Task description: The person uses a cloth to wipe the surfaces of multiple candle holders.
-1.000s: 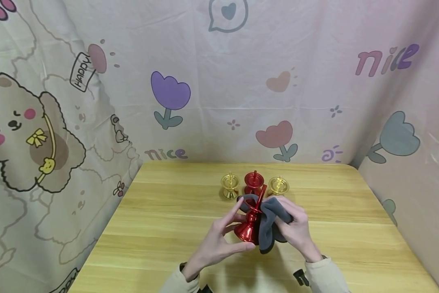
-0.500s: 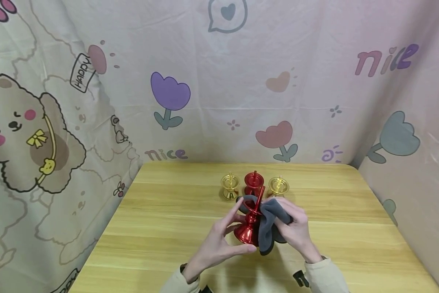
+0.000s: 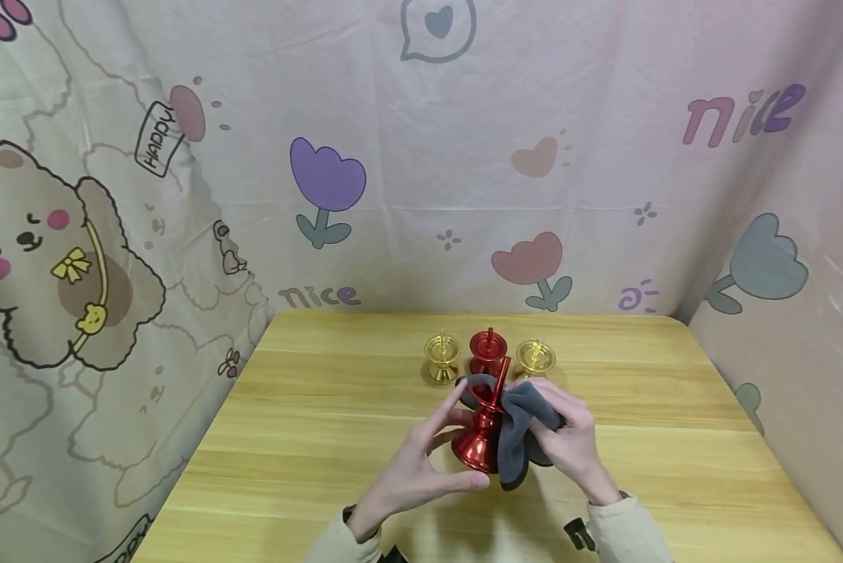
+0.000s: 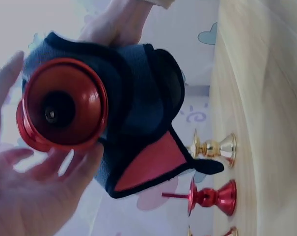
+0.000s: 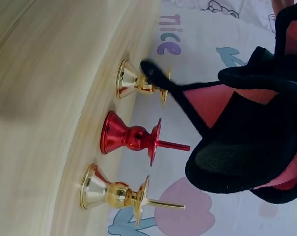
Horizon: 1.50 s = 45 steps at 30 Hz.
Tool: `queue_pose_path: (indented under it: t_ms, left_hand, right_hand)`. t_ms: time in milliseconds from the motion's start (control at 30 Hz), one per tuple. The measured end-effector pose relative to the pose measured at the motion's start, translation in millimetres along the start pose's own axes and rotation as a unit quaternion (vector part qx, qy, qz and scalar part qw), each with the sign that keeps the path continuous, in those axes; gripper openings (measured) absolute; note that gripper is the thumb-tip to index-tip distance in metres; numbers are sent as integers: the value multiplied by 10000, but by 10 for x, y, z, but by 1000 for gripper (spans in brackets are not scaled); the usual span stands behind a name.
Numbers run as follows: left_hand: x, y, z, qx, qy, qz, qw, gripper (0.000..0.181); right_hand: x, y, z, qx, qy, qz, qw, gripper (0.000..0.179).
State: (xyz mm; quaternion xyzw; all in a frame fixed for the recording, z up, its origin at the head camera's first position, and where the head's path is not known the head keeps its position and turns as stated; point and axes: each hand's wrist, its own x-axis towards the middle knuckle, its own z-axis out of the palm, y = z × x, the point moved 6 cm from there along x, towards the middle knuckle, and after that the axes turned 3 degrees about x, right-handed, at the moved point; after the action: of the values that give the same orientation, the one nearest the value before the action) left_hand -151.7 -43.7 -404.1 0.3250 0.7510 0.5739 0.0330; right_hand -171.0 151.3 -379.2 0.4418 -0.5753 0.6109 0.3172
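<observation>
A shiny red candlestick (image 3: 476,452) with a flared base, a dish and a thin spike is held above the table, leaning right. My left hand (image 3: 416,467) holds it from the left, its thumb by the base and its fingers behind. The left wrist view looks into the hollow underside of the candlestick's base (image 4: 85,101). My right hand (image 3: 569,438) grips a bunched grey cloth (image 3: 516,434) with black edging against the candlestick's right side. Part of the cloth also shows behind the dish. Pink patches of the cloth (image 4: 153,164) appear in the left wrist view.
Behind the hands stand a gold candlestick (image 3: 442,356), a second red candlestick (image 3: 488,346) and another gold candlestick (image 3: 535,356) in a row on the wooden table (image 3: 309,422). The right hand partly covers the last one. A printed curtain (image 3: 393,180) hangs at the table's back edge.
The held candlestick's spike leans slightly less to the right than a second ago, and its base sits a touch lower. Both hands keep their hold, with the cloth still against it.
</observation>
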Motion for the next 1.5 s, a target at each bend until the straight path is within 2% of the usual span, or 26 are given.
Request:
queue_pose_path:
  t_ms: [67, 133, 233, 300, 400, 500, 600, 667, 767, 867, 967, 1067, 1233, 1400, 1500]
  left_hand:
    - [1, 20, 1, 98, 168, 54, 9998, 102]
    - [-3, 22, 6, -52, 206, 148, 9997, 98]
    - [-11, 4, 13, -704, -54, 213, 9973, 95]
    - [-19, -10, 21, -1183, -312, 250, 9922, 93]
    - [-22, -22, 41, -1440, -596, 258, 9874, 92]
    - [-19, -38, 55, -1033, -550, 97, 9931, 97]
    - [-15, -50, 57, -514, -267, -102, 9983, 103]
    - [-18, -58, 50, -335, -30, -202, 9992, 105]
    - [-19, -76, 34, -483, 245, -329, 9980, 101]
    - [-19, -96, 13, -714, 394, -471, 9956, 100]
    - [-12, -106, -21, -799, 532, -546, 9939, 98]
    - [-3, -93, -53, -814, 665, -509, 9932, 97]
    - [18, -52, -44, -670, 640, -400, 9949, 98]
    - [18, -35, -34, -557, 784, -430, 9944, 97]
    - [11, -38, -35, -470, 899, -442, 9939, 97]
  right_hand:
    - [19, -19, 11, -6, -49, -57, 10000, 24]
    - [26, -29, 18, 0, -63, -74, 10000, 23]
    - [12, -29, 15, 63, -46, 9, 10000, 24]
    - [-7, -15, 2, 83, -4, 125, 9999, 26]
    - [-32, 6, -26, 76, 70, 310, 9995, 32]
    - [-47, 23, -47, 39, 86, 329, 9994, 33]
    - [-54, 33, -48, -17, 31, 255, 9997, 32]
    - [-57, 39, -44, -116, 6, 252, 9996, 34]
    - [-70, 49, -57, -488, 104, 460, 9977, 43]
    - [-107, 61, -93, -807, 344, 722, 9935, 49]
    - [-159, 70, -136, -831, 688, 879, 9903, 45]
    - [-200, 68, -126, -703, 817, 705, 9917, 34]
    - [-202, 47, 31, -308, 309, 203, 9988, 24]
    - [-230, 20, 146, -277, -120, 544, 9981, 41]
    - [-255, -5, 188, -323, -186, 761, 9964, 51]
